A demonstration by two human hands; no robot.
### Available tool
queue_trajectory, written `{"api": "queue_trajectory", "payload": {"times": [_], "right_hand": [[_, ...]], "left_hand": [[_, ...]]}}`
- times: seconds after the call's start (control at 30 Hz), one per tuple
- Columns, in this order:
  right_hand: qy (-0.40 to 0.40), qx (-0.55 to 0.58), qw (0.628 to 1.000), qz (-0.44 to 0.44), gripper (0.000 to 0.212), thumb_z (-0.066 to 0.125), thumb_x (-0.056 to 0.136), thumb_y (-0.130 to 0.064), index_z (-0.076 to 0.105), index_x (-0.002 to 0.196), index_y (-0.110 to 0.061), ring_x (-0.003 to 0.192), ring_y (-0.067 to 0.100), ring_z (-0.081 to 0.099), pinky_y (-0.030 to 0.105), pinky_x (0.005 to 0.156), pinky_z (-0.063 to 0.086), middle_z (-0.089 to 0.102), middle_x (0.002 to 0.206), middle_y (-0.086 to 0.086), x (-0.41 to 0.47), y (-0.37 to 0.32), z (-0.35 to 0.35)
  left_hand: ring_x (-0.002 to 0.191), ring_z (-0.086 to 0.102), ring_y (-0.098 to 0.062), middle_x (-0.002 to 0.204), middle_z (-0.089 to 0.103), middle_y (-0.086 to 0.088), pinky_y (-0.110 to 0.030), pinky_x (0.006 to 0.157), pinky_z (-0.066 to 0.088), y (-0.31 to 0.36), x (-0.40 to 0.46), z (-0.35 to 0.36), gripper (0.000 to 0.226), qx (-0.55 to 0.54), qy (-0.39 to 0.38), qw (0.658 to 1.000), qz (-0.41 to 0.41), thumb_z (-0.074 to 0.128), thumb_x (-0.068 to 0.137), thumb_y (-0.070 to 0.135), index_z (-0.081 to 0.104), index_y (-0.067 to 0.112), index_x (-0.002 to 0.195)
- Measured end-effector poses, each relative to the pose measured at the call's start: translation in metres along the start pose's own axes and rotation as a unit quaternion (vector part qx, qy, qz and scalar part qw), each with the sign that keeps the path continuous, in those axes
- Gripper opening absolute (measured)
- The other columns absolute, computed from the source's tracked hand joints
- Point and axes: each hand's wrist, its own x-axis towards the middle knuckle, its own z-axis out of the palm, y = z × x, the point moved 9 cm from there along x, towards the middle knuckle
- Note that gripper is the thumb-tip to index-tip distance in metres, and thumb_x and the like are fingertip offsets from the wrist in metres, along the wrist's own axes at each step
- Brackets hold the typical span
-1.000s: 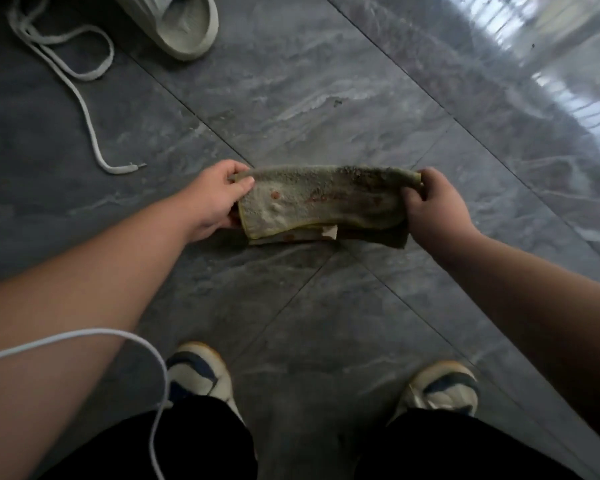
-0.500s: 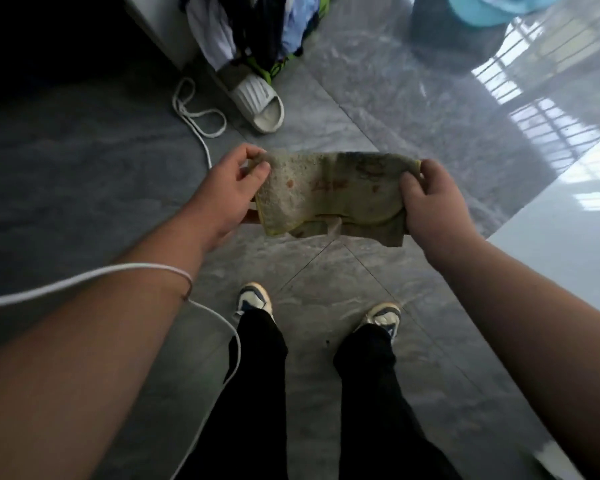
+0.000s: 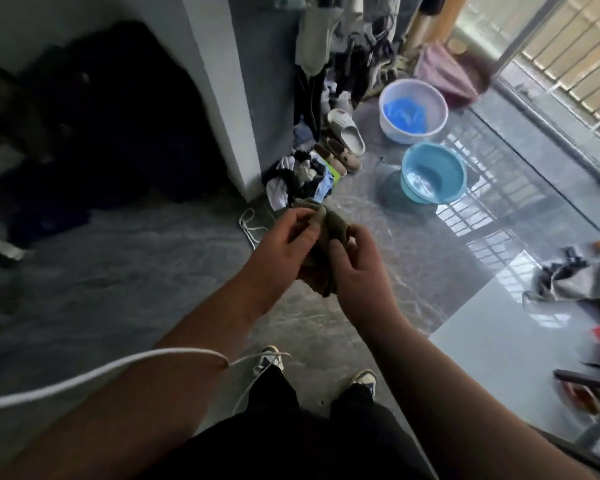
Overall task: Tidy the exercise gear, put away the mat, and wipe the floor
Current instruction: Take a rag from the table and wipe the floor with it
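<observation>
Holding a bunched olive cloth point(image 3: 329, 233) at mid-frame above the grey floor point(image 3: 153, 289): left hand point(image 3: 284, 247) and right hand point(image 3: 357, 271) both pinch it, close together. Hands hide most of the cloth; frame blurred, folds unreadable.

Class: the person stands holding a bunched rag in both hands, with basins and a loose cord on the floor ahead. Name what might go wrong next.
1. The white cord lies on the floor just ahead of the feet; stepping forward could snag a shoe.
2. The blue basin seems to hold water; a kick might spill it over the glossy floor.
3. The rag, bunched between left hand and right hand, looks stained and may smear rather than clean.
</observation>
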Motion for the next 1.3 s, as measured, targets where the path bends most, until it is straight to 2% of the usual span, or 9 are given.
{"api": "queue_trajectory", "payload": {"times": [0.2,0.3,0.4,0.53,0.73,0.87,0.97,1.13,1.3], "right_hand": [[-0.071,-0.043,0.993,-0.088,0.045,0.066,0.086,-0.002,0.048,0.117,-0.029,0.084,0.007,0.068,0.023,0.066,0.056,0.068,0.099,-0.002,-0.035,-0.061,0.021],[-0.12,-0.094,0.981,-0.124,0.036,0.063,0.088,-0.006,0.053,0.114,-0.028,0.083,-0.002,0.064,0.012,0.064,0.049,0.068,0.095,-0.008,-0.043,-0.081,0.03],[-0.214,-0.159,0.948,-0.172,0.023,0.059,0.093,-0.011,0.057,0.11,-0.025,0.086,0.003,0.063,0.018,0.071,0.05,0.067,0.094,-0.009,-0.062,-0.091,0.048],[-0.336,-0.261,0.876,-0.228,0.008,0.055,0.097,-0.017,0.053,0.099,-0.024,0.08,0.011,0.057,0.025,0.066,0.043,0.059,0.085,-0.01,-0.109,-0.09,0.082],[-0.557,-0.261,0.751,-0.239,0.018,0.055,0.09,-0.045,0.058,0.106,-0.038,0.096,0.014,0.067,0.046,0.089,0.055,0.069,0.101,-0.006,-0.259,-0.089,0.14],[-0.722,-0.171,0.657,-0.132,0.027,0.052,0.101,-0.012,0.06,0.12,-0.029,0.109,0.018,0.067,0.04,0.094,0.053,0.071,0.116,-0.001,-0.403,-0.073,0.169],[-0.775,-0.158,0.604,-0.098,0.032,0.047,0.101,-0.006,0.056,0.129,-0.017,0.113,0.023,0.066,0.043,0.097,0.053,0.068,0.122,0.007,-0.511,-0.043,0.185],[-0.783,-0.213,0.564,-0.152,0.021,0.045,0.103,-0.017,0.055,0.12,-0.025,0.103,0.02,0.066,0.045,0.09,0.057,0.065,0.116,0.005,-0.696,0.043,0.202],[-0.771,-0.214,0.509,-0.318,0.025,0.038,0.104,-0.041,0.054,0.099,-0.023,0.082,0.007,0.058,0.032,0.073,0.049,0.059,0.089,-0.007,-0.909,0.129,0.177]], "left_hand": [[0.113,0.067,-0.028,0.118,0.071,-0.012,-0.059,0.098,0.05,0.049,-0.067,-0.031,0.032,-0.02,0.033,0.999,0.0,0.042,0.103,0.026,0.066,0.019,0.124],[0.113,0.067,-0.02,0.12,0.071,-0.004,-0.05,0.102,0.051,0.063,-0.108,-0.035,0.032,0.01,0.054,0.998,0.009,0.042,0.105,0.023,0.063,0.024,0.13],[0.113,0.066,-0.011,0.123,0.07,0.003,-0.036,0.1,0.052,0.065,-0.163,-0.04,0.035,0.047,0.102,0.993,0.03,0.043,0.105,0.018,0.059,0.026,0.135],[0.101,0.069,-0.018,0.108,0.072,-0.001,-0.035,0.086,0.056,0.033,-0.255,-0.072,0.031,0.013,0.279,0.96,0.038,0.044,0.103,0.009,0.066,0.022,0.12],[0.093,0.063,-0.016,0.106,0.063,-0.003,-0.032,0.077,0.051,-0.071,-0.425,-0.095,0.017,-0.151,0.51,0.844,0.073,0.063,0.095,0.02,0.057,0.026,0.11],[0.114,0.066,-0.025,0.128,0.066,-0.007,-0.043,0.094,0.055,-0.13,-0.523,-0.065,0.067,-0.37,0.483,0.772,0.183,0.059,0.083,0.061,0.055,0.019,0.136],[0.118,0.064,-0.028,0.13,0.065,-0.014,-0.042,0.092,0.057,-0.168,-0.624,-0.045,0.071,-0.444,0.543,0.668,0.25,0.05,0.085,0.058,0.055,0.009,0.137],[0.098,0.069,-0.021,0.105,0.073,-0.01,-0.043,0.087,0.058,-0.248,-0.839,0.011,0.032,-0.291,0.792,0.507,0.174,0.053,0.097,0.046,0.071,0.019,0.102],[0.064,0.055,-0.002,0.073,0.06,0.008,-0.031,0.063,0.045,-0.326,-1.03,0.087,0.031,-0.151,0.925,0.349,0.015,0.048,0.101,0.041,0.057,0.021,0.079]]}}
